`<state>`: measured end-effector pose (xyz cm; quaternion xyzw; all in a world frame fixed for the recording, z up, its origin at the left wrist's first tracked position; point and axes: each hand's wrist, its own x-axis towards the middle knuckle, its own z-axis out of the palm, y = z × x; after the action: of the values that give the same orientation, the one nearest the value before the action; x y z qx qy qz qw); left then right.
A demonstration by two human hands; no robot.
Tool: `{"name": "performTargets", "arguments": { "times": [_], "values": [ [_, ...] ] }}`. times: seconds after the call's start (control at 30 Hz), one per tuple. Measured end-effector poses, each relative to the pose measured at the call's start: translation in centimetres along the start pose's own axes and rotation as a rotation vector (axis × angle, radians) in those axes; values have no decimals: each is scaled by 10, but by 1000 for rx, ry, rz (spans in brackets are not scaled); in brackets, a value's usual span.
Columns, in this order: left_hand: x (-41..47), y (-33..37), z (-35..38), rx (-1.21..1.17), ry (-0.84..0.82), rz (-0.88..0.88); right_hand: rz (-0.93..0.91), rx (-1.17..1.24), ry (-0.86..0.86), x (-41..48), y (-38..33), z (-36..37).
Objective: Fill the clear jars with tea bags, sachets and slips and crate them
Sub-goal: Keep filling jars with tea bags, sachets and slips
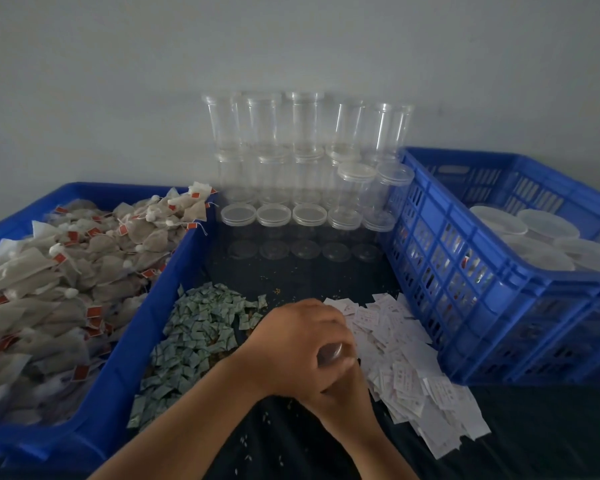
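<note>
Head view: left hand (291, 341) curls round a small dark round object (331, 353), identity unclear; right hand (347, 396) lies beneath it, grip hidden. Both sit between sachets (201, 334) and slips (406, 358). Empty clear jars (305, 133) stand stacked at rear. Likely mid-fill; next move needs one slip picked singly.

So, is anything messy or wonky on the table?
Yes. Small crumbs are spilled on the dark table just beyond the green sachets, with more near the front edge. At the back, the top-row clear jars on the right lean sideways instead of standing straight.
</note>
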<state>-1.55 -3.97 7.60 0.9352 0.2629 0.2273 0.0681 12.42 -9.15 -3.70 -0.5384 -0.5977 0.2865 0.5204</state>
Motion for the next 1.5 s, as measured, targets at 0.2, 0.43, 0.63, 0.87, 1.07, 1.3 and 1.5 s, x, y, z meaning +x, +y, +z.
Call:
{"name": "performTargets", "arguments": {
  "times": [0.2,0.43,0.63,0.87,1.07,1.3,1.5],
  "values": [
    [4,15,10,91,109,-262,19,-71,-1,-3,1,0],
    [3,21,0,220,-169,-712,-81,-287,56,-6,-11,9],
    [-7,18,-44,159,-435,-773,69,33,94,0,-9,4],
    [-11,-4,-52,-40,-452,-308,5,153,-50,-5,-5,3],
    [-14,6,-40,109,-171,-507,-90,-157,77,-5,-11,5],
    [-18,-24,-53,-354,-9,-920,18,-8,237,0,-5,-1],
    [-45,-61,-9,-465,-6,-972,46,175,265,-4,0,-4]
  ]
}}
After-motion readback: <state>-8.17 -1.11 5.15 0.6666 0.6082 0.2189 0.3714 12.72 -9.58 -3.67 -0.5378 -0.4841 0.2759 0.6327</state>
